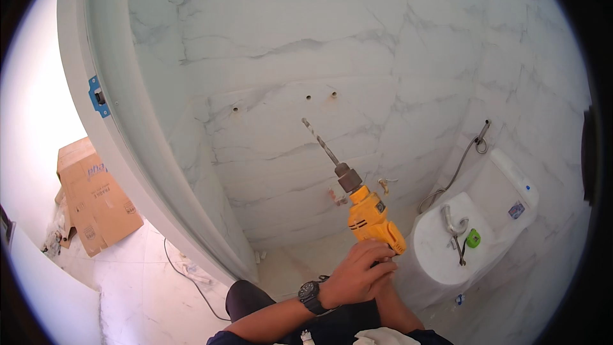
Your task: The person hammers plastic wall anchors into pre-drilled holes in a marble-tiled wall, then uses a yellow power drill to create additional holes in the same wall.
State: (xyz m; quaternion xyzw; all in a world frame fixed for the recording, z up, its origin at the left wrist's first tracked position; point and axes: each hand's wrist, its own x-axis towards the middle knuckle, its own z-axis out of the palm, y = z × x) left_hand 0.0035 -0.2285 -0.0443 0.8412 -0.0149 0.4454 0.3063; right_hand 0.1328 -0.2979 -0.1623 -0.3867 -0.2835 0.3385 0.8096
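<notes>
A yellow power drill (373, 218) points up and away toward the marbled wall, with a long masonry bit (320, 141) in its dark chuck (348, 178). My left hand (355, 271), with a black watch (310, 294) on its wrist, is closed around the rear end of the drill. Below it, my right hand (381, 279) is closed at the drill's handle; most of its fingers and the handle are hidden. The bit's tip stands in view below three drilled holes, the middle hole (308, 97) among them; its distance from the wall is unclear.
A white toilet (434, 249) on the right bears a metal pipe fitting (454, 220), a pliers-like tool (461, 252) and a green tape measure (473, 238). A hose (456, 163) hangs behind. Left are a door frame (143, 160), a cardboard box (102, 201) and a floor cable (191, 281).
</notes>
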